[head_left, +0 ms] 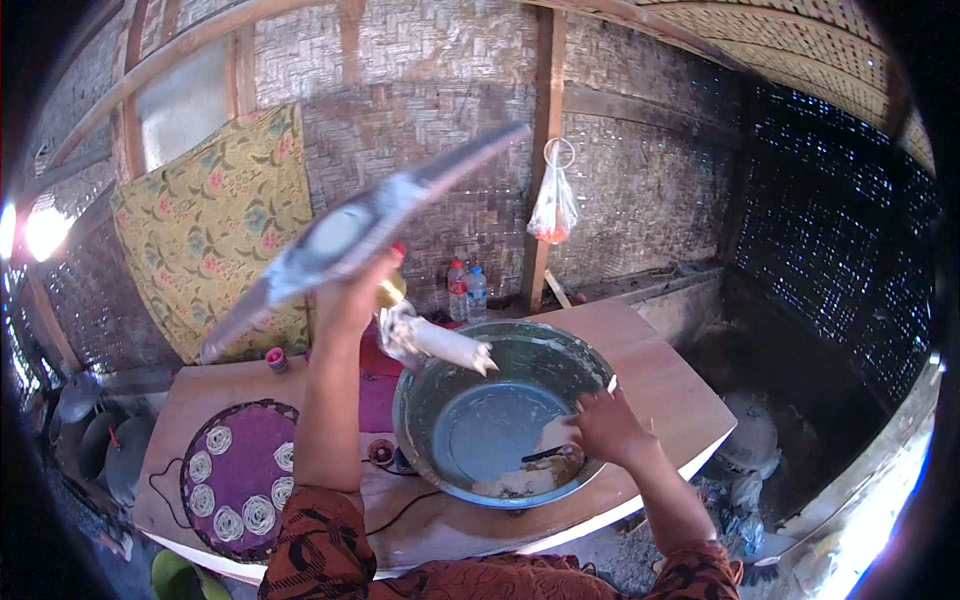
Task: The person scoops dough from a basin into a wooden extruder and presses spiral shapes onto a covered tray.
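My left hand [350,290] is raised above the table, closed around a press with a long grey bar [330,235], tilted up to the right. Below the hand, the press's pale cylinder [450,345] points toward the basin, its end ragged with what looks like dough. My right hand [608,428] is at the right inside of a large grey-green basin [410,440], fingers curled over pale dough [515,484]; what they hold is unclear. A dark flat utensil [543,455] lies by the dough, close to those fingers.
On the table's left, a round purple tray [235,455] carries several coiled strands of dough. A small pink cup [276,358] and two plastic bottles [467,290] stand farther back. A plastic bag [552,208] hangs from the post. Dark cables cross the table.
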`<state>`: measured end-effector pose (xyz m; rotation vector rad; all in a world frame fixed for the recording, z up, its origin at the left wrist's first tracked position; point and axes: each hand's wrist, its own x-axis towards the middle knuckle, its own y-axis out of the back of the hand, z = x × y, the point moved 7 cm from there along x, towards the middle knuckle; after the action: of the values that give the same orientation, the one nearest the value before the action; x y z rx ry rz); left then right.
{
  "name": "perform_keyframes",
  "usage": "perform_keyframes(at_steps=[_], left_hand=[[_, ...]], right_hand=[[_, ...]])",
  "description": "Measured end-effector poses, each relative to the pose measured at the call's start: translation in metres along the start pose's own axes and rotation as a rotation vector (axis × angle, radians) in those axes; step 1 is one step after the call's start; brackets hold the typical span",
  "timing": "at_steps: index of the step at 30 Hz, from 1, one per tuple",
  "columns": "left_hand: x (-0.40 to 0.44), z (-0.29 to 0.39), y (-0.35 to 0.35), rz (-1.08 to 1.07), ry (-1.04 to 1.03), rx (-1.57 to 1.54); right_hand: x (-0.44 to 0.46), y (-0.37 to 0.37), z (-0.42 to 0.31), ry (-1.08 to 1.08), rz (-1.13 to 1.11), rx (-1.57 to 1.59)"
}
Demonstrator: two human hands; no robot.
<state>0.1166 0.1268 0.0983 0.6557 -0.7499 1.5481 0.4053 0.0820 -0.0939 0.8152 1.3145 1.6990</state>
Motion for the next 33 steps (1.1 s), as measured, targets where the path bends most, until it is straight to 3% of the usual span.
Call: perform_keyframes(at_steps=[1, 2, 3, 5, 6, 8, 9, 12, 13, 14, 15, 17, 19, 20, 22, 23, 26, 28, 30, 32, 33], left_hand=[[0.004, 0.000, 0.002, -0.069, 0.006, -0.367], [0.007, 0.005, 0.003, -0.138, 0.013, -0.733], [0.001, 0.008, 0.002, -0.162, 0.058, -0.866], [-0.018, -0.007, 0.001, -0.125, 0.183, -1.035], [-0.029, -0.018, -0.002, -0.101, 0.302, -1.211], [-0.056, -0.046, -0.003, -0.007, 0.512, -1.232], [-0.069, -0.066, -0.001, 0.058, 0.627, -1.245], [-0.106, -0.103, 0.059, 0.178, 0.656, -0.744], [-0.119, -0.098, 0.087, 0.210, 0.570, -0.290], [-0.130, -0.110, 0.104, 0.191, 0.563, -0.310], [-0.141, -0.123, 0.121, 0.172, 0.557, -0.330], [-0.153, -0.120, 0.129, 0.125, 0.598, -0.827], [-0.175, -0.051, 0.132, -0.056, 0.268, 0.090], [-0.180, -0.023, 0.131, -0.150, 0.102, 0.545], [-0.187, -0.019, 0.162, -0.171, 0.204, 0.575], [-0.188, -0.017, 0.172, -0.244, 0.255, 0.594], [-0.186, 0.005, 0.200, -0.358, 0.316, 0.707], [-0.199, 0.001, 0.214, -0.437, 0.544, 0.358], [-0.226, -0.013, 0.233, -0.775, 1.114, 0.740], [-0.231, 0.017, 0.235, -0.526, 0.752, 0.004], [-0.237, 0.025, 0.241, -0.603, 0.725, 0.005]], right_hand=[[0.006, 0.012, -0.006, 0.016, -0.004, -0.003], [0.013, 0.040, -0.019, 0.129, 0.163, 0.488], [0.017, 0.060, -0.029, 0.235, 0.324, 0.983], [0.030, 0.055, -0.074, 0.360, 0.123, 1.756], [0.034, 0.056, -0.099, 0.366, 0.113, 1.757], [0.035, 0.041, -0.158, 0.176, -0.471, 2.843], [0.036, 0.036, -0.179, 0.438, -0.677, 2.926], [0.033, 0.048, -0.205, 0.493, -0.849, 2.944], [0.040, 0.044, -0.195, 0.364, -0.596, 2.873], [0.046, 0.039, -0.183, 0.245, -0.358, 2.780], [0.050, 0.041, -0.173, 0.258, -0.158, 2.692], [0.059, 0.046, -0.152, 0.290, 0.291, 2.387], [0.053, 0.078, -0.151, 0.233, 0.679, 1.981], [0.063, 0.083, -0.160, 0.231, 0.651, 1.983], [0.061, 0.113, -0.181, 0.416, 0.914, 1.344], [0.060, 0.125, -0.200, 0.430, 0.667, 1.224], [0.070, 0.152, -0.241, 0.536, 0.543, 1.093], [0.080, 0.163, -0.259, 0.569, 0.494, 1.035], [0.087, 0.170, -0.287, 0.606, 0.211, 1.021], [0.089, 0.180, -0.318, 0.692, 0.259, 0.907], [0.089, 0.172, -0.334, 0.681, 0.194, 0.895]])
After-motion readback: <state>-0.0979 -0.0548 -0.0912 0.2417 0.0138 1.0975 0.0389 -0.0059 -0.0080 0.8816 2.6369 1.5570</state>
